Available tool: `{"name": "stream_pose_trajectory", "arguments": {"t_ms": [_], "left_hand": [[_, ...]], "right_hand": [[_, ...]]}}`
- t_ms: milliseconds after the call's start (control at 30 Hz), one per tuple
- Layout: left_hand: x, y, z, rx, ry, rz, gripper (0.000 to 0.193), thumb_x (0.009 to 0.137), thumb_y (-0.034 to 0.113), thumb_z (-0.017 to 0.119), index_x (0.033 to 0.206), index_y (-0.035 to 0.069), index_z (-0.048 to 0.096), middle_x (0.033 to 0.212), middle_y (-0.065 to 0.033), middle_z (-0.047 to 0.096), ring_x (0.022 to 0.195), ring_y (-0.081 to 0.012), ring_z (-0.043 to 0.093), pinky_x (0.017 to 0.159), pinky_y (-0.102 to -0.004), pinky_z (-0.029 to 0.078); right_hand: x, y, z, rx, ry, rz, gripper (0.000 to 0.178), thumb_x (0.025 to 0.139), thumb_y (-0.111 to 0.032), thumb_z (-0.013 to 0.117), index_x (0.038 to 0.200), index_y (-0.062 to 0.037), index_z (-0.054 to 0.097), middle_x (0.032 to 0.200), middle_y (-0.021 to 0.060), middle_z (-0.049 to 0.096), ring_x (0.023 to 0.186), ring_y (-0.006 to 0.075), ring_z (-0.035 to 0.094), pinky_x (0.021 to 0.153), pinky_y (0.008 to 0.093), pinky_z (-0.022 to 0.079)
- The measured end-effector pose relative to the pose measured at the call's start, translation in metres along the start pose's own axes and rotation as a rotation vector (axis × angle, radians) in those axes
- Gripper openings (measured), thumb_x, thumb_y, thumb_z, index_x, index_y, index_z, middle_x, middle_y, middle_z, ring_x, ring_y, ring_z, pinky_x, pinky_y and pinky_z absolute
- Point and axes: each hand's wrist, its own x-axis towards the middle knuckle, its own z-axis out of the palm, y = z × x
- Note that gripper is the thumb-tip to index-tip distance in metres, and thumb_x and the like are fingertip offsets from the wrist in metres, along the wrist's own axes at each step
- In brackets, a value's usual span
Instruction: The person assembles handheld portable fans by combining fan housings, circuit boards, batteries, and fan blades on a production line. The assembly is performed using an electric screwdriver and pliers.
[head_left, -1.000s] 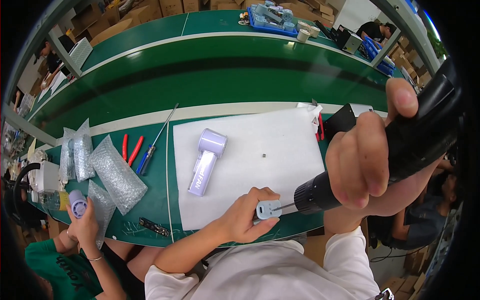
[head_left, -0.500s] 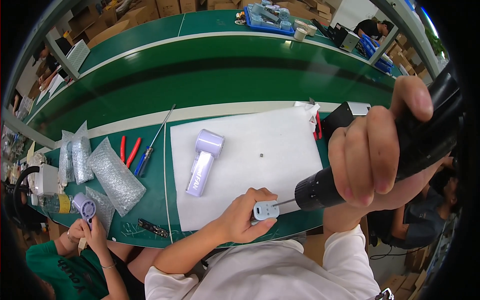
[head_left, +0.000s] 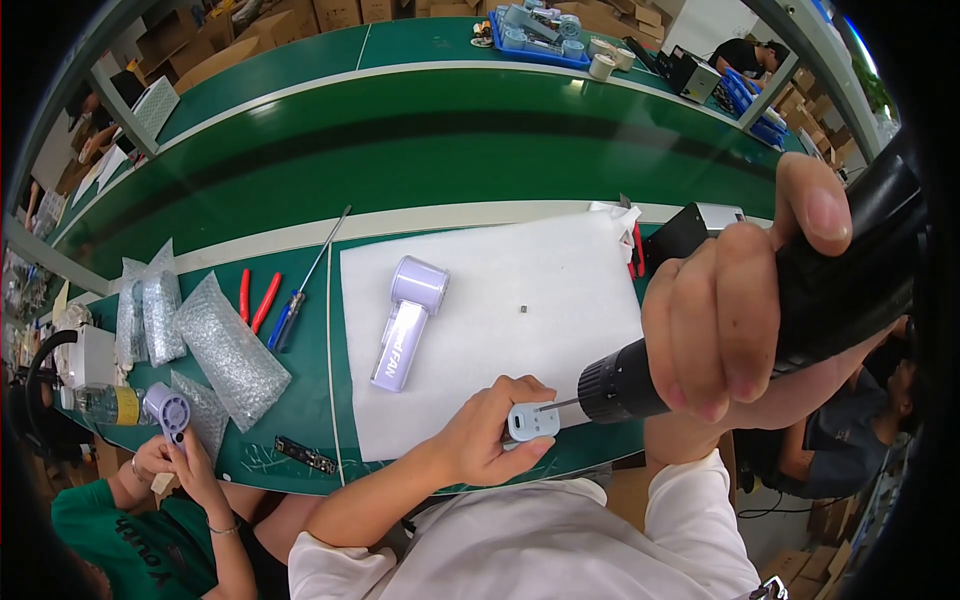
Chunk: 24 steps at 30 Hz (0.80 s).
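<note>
My left hand (head_left: 488,437) pinches a small light-blue plastic part (head_left: 531,421) at the near edge of a white mat (head_left: 520,270). In my right hand (head_left: 722,310) is a black electric screwdriver (head_left: 780,310), gripped close to the camera; its thin bit touches the blue part. A lilac handheld fan (head_left: 405,316) lies on the mat's left half. One tiny dark screw (head_left: 524,310) rests at mid-mat.
Left of the mat lie a blue-handled screwdriver (head_left: 298,296), red-handled pliers (head_left: 254,298) and bubble-wrap bags (head_left: 226,352). A co-worker's hands (head_left: 172,452) at lower left hold another lilac fan. A green conveyor belt (head_left: 450,140) runs behind; a black box (head_left: 684,232) stands at the mat's right.
The co-worker at lower left has lowered and turned the fan in their hands. My hands, the blue part and the screwdriver stay almost still.
</note>
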Motion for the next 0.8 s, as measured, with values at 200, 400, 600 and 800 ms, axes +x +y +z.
{"name": "stream_pose_trajectory", "arguments": {"t_ms": [200,400,600,800], "left_hand": [[-0.001,0.000,0.000,0.005,-0.005,-0.014,0.039,0.087,0.011,0.068,0.113,-0.002,0.043,0.086,-0.0169,0.060,0.071,-0.0228,0.059,0.059,-0.0299,0.048],[-0.001,-0.001,0.000,0.003,0.000,-0.021,0.038,0.087,0.012,0.068,0.112,-0.003,0.043,0.086,-0.0175,0.061,0.075,-0.0243,0.062,0.060,-0.0308,0.049],[0.000,0.004,-0.001,0.036,0.017,-0.015,0.039,0.086,0.012,0.069,0.113,-0.002,0.044,0.089,-0.0180,0.061,0.071,-0.0239,0.061,0.060,-0.0311,0.049],[0.001,0.007,-0.003,0.046,-0.006,-0.053,0.040,0.086,0.011,0.068,0.115,-0.002,0.043,0.093,-0.0195,0.061,0.065,-0.0239,0.059,0.059,-0.0310,0.048]], "right_hand": [[-0.010,0.006,0.000,-0.010,-0.004,-0.071,0.041,0.102,-0.046,0.039,0.124,-0.0110,0.035,0.066,0.0108,0.057,0.045,0.0205,0.056,0.040,0.0289,0.046],[-0.008,0.014,0.001,0.034,0.018,-0.099,0.041,0.102,-0.045,0.040,0.123,-0.0104,0.034,0.067,0.0111,0.057,0.047,0.0204,0.056,0.042,0.0286,0.046],[-0.006,0.016,0.003,0.026,0.032,-0.075,0.042,0.102,-0.048,0.040,0.120,-0.0105,0.034,0.067,0.0110,0.058,0.048,0.0201,0.056,0.043,0.0283,0.046],[-0.004,0.018,0.009,0.000,0.042,-0.033,0.043,0.101,-0.052,0.039,0.114,-0.0107,0.034,0.067,0.0107,0.058,0.047,0.0198,0.056,0.042,0.0280,0.046]]}}
